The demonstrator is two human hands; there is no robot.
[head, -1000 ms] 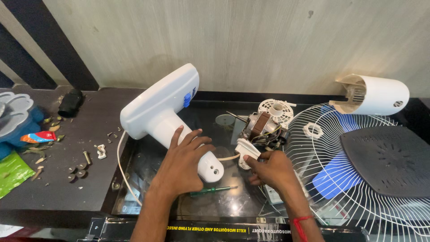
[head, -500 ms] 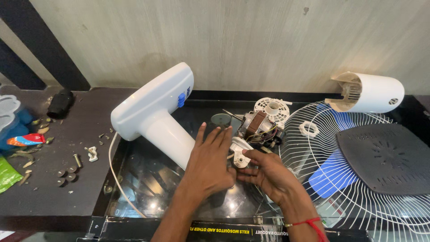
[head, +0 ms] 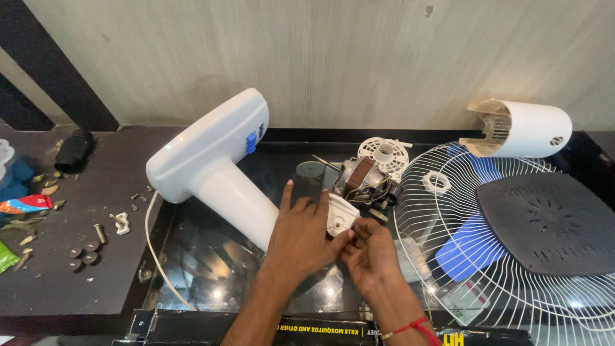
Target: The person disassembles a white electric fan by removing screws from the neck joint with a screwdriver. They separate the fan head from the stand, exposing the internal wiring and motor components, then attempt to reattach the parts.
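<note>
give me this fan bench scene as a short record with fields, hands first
left hand: left hand lies flat on the neck of the white fan stand
right hand: right hand pinches the small white plastic part
behind hands: bare fan motor with copper windings, round white mount
right side: wire fan guard with dark grey cover on it, white motor housing
left side: loose screws on the dark table
</note>
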